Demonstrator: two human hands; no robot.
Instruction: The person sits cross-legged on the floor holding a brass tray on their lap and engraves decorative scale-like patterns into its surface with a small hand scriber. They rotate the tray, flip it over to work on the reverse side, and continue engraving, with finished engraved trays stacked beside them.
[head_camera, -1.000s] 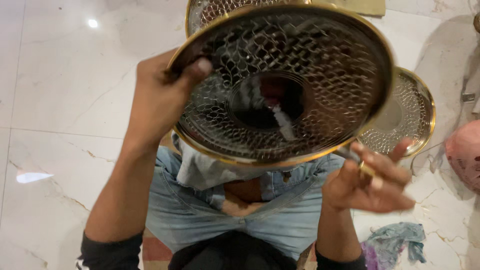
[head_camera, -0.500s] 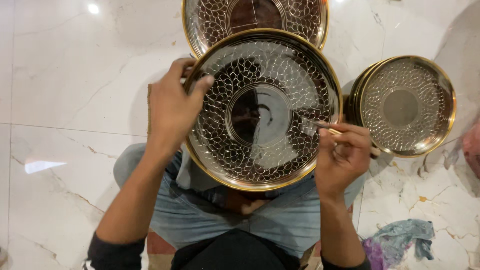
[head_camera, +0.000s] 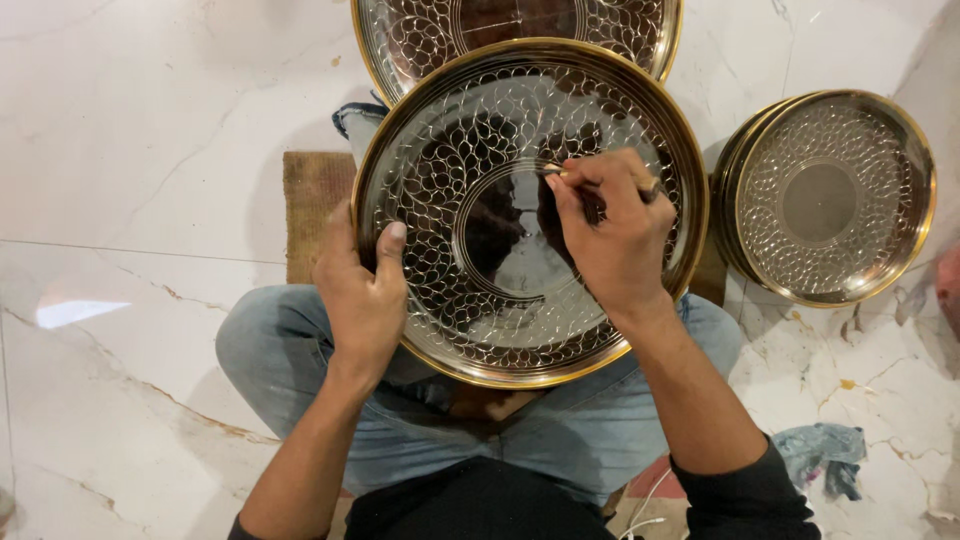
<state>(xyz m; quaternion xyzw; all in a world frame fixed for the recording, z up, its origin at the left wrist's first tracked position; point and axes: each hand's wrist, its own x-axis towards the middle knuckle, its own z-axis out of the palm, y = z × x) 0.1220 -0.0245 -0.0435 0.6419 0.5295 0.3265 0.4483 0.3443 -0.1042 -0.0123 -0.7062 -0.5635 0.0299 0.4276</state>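
Note:
A large round metal plate (head_camera: 450, 200) with a gold rim and a leaf-like engraved pattern rests on my lap. My left hand (head_camera: 362, 300) grips its lower left rim, thumb on the patterned face. My right hand (head_camera: 612, 232) lies over the plate's middle right and holds a thin pen-like tool (head_camera: 553, 171), whose tip touches the edge of the plain centre circle. The plate lies nearly flat, facing the camera.
A second patterned plate (head_camera: 420, 30) lies just beyond, partly under the one I hold. A stack of smaller gold-rimmed plates (head_camera: 830, 195) sits on the marble floor at right. A brown mat (head_camera: 315, 200) lies under my knees; a bluish cloth (head_camera: 825, 455) at lower right.
The plate has come down from a raised tilt to lie flat on my lap. My right hand has moved from the plate's right edge onto its centre with the tool.

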